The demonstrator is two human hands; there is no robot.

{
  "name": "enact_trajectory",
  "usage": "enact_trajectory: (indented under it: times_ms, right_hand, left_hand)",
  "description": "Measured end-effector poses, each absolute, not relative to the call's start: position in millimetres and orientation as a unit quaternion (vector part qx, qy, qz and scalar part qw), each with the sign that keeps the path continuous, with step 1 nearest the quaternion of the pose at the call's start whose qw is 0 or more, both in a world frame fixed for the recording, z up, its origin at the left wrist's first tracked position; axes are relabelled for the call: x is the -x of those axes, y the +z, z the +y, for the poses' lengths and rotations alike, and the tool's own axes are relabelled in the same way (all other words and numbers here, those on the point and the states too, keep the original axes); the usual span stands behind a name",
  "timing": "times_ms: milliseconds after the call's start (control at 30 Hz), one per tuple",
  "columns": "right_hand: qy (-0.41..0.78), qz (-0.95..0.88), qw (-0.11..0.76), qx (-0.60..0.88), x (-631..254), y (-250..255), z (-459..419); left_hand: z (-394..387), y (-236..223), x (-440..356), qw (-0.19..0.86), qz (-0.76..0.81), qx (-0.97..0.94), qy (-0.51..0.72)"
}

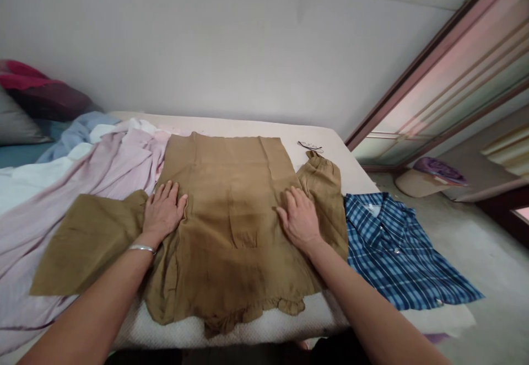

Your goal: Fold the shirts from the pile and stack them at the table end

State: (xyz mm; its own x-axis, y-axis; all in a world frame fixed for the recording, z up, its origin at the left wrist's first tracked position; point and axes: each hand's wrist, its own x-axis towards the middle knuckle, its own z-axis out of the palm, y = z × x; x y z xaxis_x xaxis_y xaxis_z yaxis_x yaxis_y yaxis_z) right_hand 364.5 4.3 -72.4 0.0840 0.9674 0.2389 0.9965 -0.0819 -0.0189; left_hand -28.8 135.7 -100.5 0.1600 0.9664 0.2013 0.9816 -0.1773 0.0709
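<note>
A brown long-sleeved blouse (pixel 231 199) lies spread face down or face up, I cannot tell which, with its ruffled edge nearest me. My left hand (pixel 164 209) rests flat on its left side, fingers apart, a silver bangle on the wrist. On the right side of the cloth my right hand (pixel 300 217) also lies flat and open. One sleeve sticks out to the left under my forearm; the gathered cuff of the other points away at the right. Neither hand grips the fabric.
A folded blue plaid shirt (pixel 397 249) lies at the bed's right edge. Eyeglasses (pixel 309 146) rest near the far edge of the bed (pixel 231 125). Pale pink cloth (pixel 119 166) and other garments are heaped at left. A wall stands behind, and a basket (pixel 425 180) on the floor.
</note>
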Motion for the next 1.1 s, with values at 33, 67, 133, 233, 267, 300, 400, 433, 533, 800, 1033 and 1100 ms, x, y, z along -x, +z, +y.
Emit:
enact_trajectory:
  times_ms: [33,67,133,233,267,300,400,433,533,800,1033,1100]
  right_hand:
    - [-0.062,-0.686,0.090,0.719,-359.2,-78.5,2.6]
    - [-0.040,-0.693,0.086,0.715,-355.3,-84.4,1.6]
    - [-0.011,-0.689,0.075,0.721,-352.1,-91.8,1.5]
    - [-0.001,-0.688,0.068,0.722,-356.7,-80.9,0.5]
    - [-0.004,-0.684,0.069,0.726,-360.1,-71.0,-2.1]
    - [-0.011,-0.670,0.071,0.739,-364.3,-58.9,-6.2]
    - [-0.055,-0.540,0.079,0.836,-381.9,-20.6,-25.6]
    - [-0.068,-0.486,0.078,0.868,-389.1,-10.8,-32.4]
    - [-0.044,-0.385,0.067,0.920,-411.2,1.3,-43.7]
    - [0.068,-0.368,0.158,0.914,-446.1,-17.3,-24.4]
    - [0.011,-0.343,0.127,0.931,-448.1,-13.4,-28.7]
    - [0.061,-0.333,0.156,0.928,-451.9,-18.1,-27.2]
  left_hand:
    - [135.7,-100.9,29.0,0.039,-0.640,0.761,-0.100]
    - [135.8,-101.3,29.2,0.041,-0.639,0.761,-0.101]
    - [136.1,-102.2,29.4,0.046,-0.637,0.762,-0.105]
    - [136.6,-102.7,29.7,0.048,-0.636,0.763,-0.107]
    - [136.8,-102.4,29.8,0.047,-0.636,0.763,-0.107]
    - [136.9,-102.0,30.0,0.046,-0.636,0.763,-0.107]
    - [137.1,-100.3,30.5,0.039,-0.634,0.765,-0.105]
    - [137.1,-99.8,30.7,0.037,-0.634,0.765,-0.103]
    - [137.5,-99.5,30.8,0.031,-0.636,0.765,-0.097]
    - [140.4,-100.6,31.3,0.030,-0.640,0.763,-0.084]
    - [141.6,-97.5,31.0,0.015,-0.641,0.764,-0.072]
    - [141.4,-98.0,31.3,0.016,-0.640,0.765,-0.074]
